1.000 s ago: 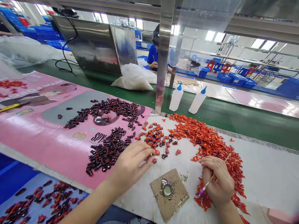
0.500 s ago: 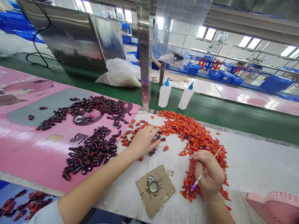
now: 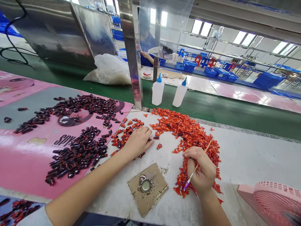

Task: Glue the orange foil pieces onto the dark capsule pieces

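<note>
My left hand point(image 3: 138, 141) rests knuckles-up on the white table among small red and dark pieces point(image 3: 124, 133), fingers curled over them; what it holds is hidden. My right hand point(image 3: 201, 171) is closed around a thin wooden stick point(image 3: 196, 168) with a purple tip, lying on the edge of a big heap of red pieces point(image 3: 188, 131). A cardboard square point(image 3: 148, 188) with a small round dish and tiny silver beads lies between my hands, nearer to me.
Dark pieces point(image 3: 77, 153) lie in piles on a pink printed sheet point(image 3: 28, 157) at left. Two white squeeze bottles point(image 3: 157, 91) with blue caps stand by a steel post point(image 3: 133, 56). A pink fan point(image 3: 277, 201) sits at lower right. A person in blue point(image 3: 147, 40) works beyond the green belt.
The view has shifted right and down. My left hand moved from the near side of the small pieces up into them and curled. My right hand keeps the stick.
</note>
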The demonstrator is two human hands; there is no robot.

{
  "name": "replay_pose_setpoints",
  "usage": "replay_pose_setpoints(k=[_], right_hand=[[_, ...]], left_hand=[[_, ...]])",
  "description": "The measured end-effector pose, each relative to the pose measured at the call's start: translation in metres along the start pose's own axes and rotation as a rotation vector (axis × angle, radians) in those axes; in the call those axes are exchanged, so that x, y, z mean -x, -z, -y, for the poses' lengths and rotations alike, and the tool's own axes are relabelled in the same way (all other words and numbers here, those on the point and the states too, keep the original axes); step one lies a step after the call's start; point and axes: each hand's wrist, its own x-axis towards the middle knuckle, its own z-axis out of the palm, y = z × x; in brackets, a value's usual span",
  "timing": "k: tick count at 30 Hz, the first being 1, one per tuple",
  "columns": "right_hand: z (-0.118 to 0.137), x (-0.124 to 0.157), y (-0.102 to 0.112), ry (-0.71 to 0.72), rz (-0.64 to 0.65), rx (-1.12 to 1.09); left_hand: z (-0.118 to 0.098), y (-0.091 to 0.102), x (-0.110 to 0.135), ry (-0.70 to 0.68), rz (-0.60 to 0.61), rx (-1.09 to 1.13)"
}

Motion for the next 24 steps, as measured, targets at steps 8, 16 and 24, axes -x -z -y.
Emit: replay_pose_setpoints(k=[8, 16, 24], right_hand=[[-0.009, 0.001, 0.001, -0.038, -0.014, 0.038], [-0.013, 0.0, 0.002, -0.065, -0.007, 0.047], [-0.016, -0.001, 0.003, -0.091, -0.018, 0.056]], left_hand=[[0.002, 0.018, -0.073, 0.099, 0.212, 0.006], [-0.023, 0.019, -0.11, 0.054, 0.301, 0.055], [-0.07, 0.011, -0.113, -0.005, 0.231, 0.149]])
